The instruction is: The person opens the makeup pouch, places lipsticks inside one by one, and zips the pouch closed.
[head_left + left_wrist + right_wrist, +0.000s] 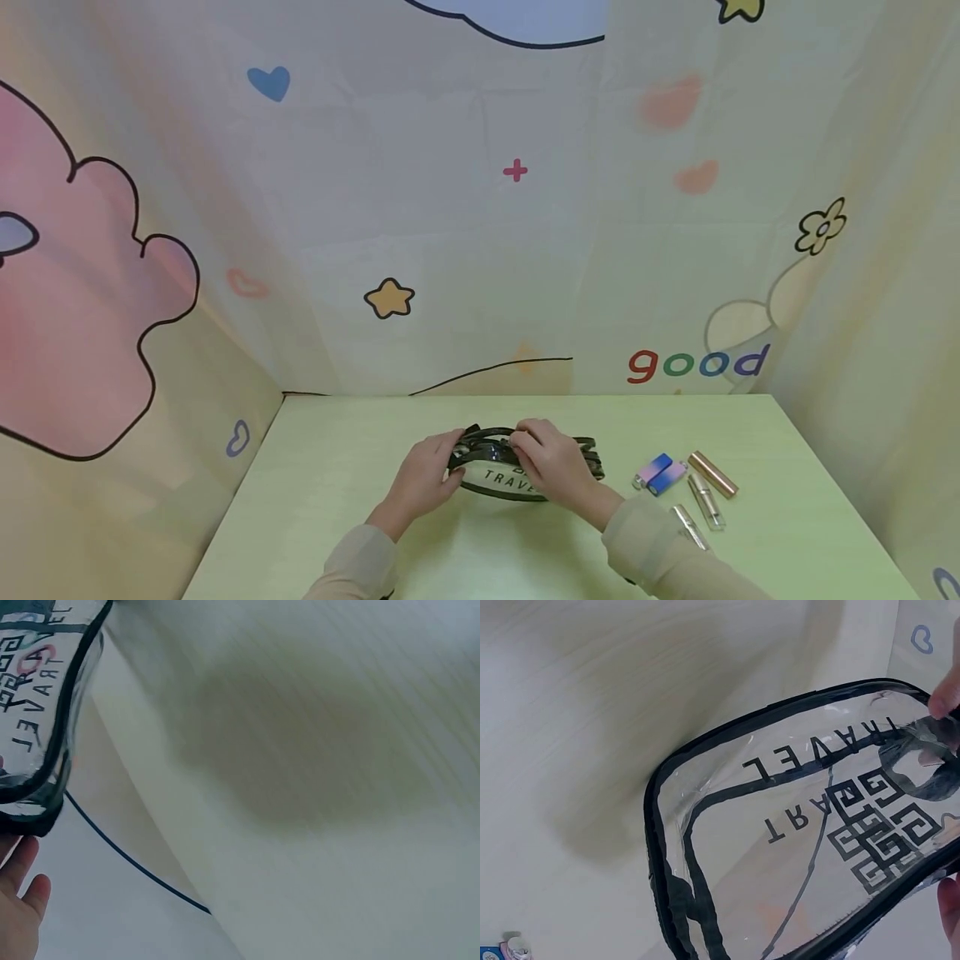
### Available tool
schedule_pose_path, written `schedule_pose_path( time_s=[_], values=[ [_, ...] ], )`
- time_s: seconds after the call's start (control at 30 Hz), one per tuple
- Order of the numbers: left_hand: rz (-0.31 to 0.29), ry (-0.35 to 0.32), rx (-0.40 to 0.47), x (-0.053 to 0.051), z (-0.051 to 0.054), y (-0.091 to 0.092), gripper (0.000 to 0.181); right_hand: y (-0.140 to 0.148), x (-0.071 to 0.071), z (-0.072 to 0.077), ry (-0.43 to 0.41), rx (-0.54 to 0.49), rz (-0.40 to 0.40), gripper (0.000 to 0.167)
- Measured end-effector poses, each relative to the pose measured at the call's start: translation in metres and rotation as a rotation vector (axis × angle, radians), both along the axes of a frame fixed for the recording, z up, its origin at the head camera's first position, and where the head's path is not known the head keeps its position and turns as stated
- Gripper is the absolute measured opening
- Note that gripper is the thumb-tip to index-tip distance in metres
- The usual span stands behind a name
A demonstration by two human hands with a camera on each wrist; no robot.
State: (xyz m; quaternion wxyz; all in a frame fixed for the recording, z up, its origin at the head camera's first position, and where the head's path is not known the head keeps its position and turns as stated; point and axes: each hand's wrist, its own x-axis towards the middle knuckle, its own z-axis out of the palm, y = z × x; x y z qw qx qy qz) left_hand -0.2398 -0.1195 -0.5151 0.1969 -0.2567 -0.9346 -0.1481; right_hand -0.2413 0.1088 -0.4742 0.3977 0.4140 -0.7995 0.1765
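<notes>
A see-through travel pouch with black piping and "TRAVEL" lettering is held up near the middle of the table. My left hand grips its left end, thumb on the near face and fingers behind. My right hand pinches the pouch at its top edge, right of the middle; what exactly lies under the fingertips is hidden. The right wrist view shows the clear pouch large, with a black maze-like print and mirrored letters. In the left wrist view only one end of the pouch appears.
Right of the pouch lie two small blue-and-pink items, a rose-gold tube, a clear tube with a gold part and another slim tube beside the right sleeve. A printed curtain rises behind the pale table.
</notes>
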Motion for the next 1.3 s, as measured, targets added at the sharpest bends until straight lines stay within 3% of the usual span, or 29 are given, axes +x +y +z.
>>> schedule_pose_path(
  time_s=[0.53,0.7,0.87,1.3],
  values=[
    [-0.197,0.316,-0.052,-0.001,0.029,0.020,0.059,-0.006,-0.003,0.001,0.035,0.039,-0.034,0.020],
    [-0.219,0.338,-0.077,-0.001,0.031,0.022,0.052,-0.006,-0.003,0.000,0.046,0.044,-0.033,0.018],
    [-0.230,0.347,-0.056,0.000,0.030,0.021,0.054,-0.007,-0.005,-0.001,0.056,0.058,-0.021,0.029],
    [-0.213,0.321,-0.061,0.002,0.027,0.020,0.053,-0.004,-0.004,0.003,0.075,0.121,-0.012,0.038]
  ],
)
